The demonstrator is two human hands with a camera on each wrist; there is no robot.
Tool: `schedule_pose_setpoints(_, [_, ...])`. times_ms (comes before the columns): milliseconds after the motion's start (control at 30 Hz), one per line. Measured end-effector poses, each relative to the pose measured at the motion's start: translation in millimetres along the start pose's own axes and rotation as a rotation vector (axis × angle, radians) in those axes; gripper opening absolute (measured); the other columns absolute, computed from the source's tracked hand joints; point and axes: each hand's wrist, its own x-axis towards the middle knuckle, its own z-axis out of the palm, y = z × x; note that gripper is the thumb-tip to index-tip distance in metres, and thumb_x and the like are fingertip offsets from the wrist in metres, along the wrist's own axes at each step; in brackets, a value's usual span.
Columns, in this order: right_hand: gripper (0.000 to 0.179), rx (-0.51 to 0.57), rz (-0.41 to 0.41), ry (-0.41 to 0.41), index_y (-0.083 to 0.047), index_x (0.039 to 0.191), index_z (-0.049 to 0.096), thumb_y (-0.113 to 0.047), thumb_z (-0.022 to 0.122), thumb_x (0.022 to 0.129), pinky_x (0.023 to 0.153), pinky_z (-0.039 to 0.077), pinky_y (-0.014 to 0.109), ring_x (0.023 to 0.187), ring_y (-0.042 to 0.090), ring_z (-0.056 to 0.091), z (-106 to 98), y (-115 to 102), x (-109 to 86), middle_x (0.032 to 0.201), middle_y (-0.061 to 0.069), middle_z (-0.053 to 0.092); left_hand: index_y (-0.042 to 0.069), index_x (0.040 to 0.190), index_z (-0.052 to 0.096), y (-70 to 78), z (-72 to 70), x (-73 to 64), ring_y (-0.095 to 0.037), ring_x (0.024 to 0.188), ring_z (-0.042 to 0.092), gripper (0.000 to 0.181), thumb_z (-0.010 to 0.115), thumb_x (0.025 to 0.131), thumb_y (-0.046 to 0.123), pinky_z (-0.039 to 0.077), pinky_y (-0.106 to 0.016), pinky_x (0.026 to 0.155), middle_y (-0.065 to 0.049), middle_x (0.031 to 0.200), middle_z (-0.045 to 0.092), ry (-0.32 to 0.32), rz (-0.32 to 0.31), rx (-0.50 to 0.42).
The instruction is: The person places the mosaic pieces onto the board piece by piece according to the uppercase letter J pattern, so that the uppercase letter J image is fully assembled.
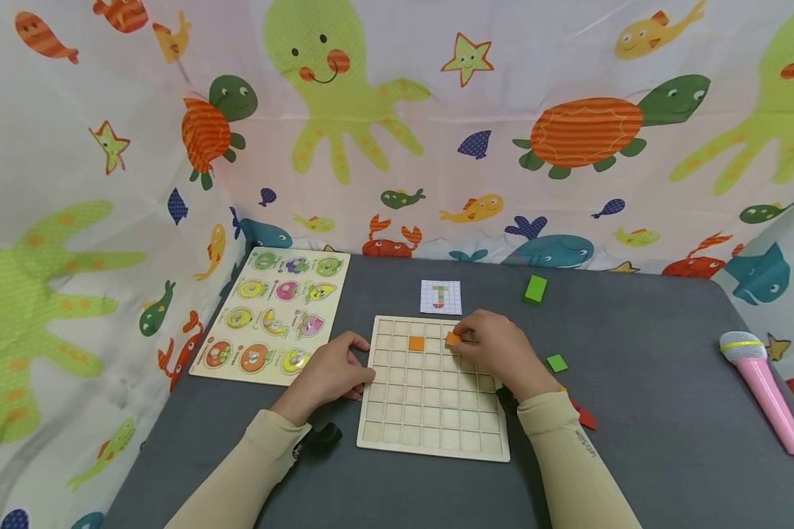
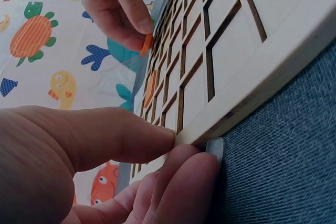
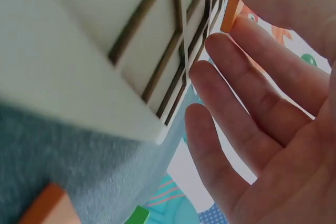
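A wooden grid board (image 1: 406,436) lies flat on the grey table. One orange square tile (image 1: 416,343) sits in a cell of its second row. My left hand (image 1: 331,371) holds the board's left edge, thumb (image 2: 131,136) on the rim and curled fingers against the side. Over the upper right cells, my right hand (image 1: 499,351) pinches another orange square tile (image 1: 452,339) between thumb and index finger. That tile is tilted in the right wrist view, its other fingers spread alongside. Behind the board lies a small card (image 1: 440,297) printed with a coloured J-like pattern on a grid.
Right of the board are a green block (image 1: 535,289), a green tile (image 1: 557,363) and red pieces (image 1: 585,416), partly hidden by the right sleeve. A pink toy microphone (image 1: 770,400) lies far right. A fruit puzzle board (image 1: 274,268) is at left; a patterned cloth stands behind.
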Motion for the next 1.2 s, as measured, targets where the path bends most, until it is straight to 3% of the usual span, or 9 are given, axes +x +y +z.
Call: schedule_pose_setpoints(1200, [0.021, -0.088, -0.006, -0.046, -0.015, 0.111, 0.084, -0.028, 0.085, 0.094, 0.093, 0.062, 0.048, 0.103, 0.023, 0.067, 4.8, -10.5, 2.9, 0.114, 0.004, 0.07, 0.01, 0.13, 0.063, -1.1, -1.7, 2.8, -0.019, 0.064, 0.073, 0.044, 0.082, 0.091, 0.015, 0.065, -0.031, 0.06, -0.01, 0.087, 0.069, -0.007, -0.003, 0.009])
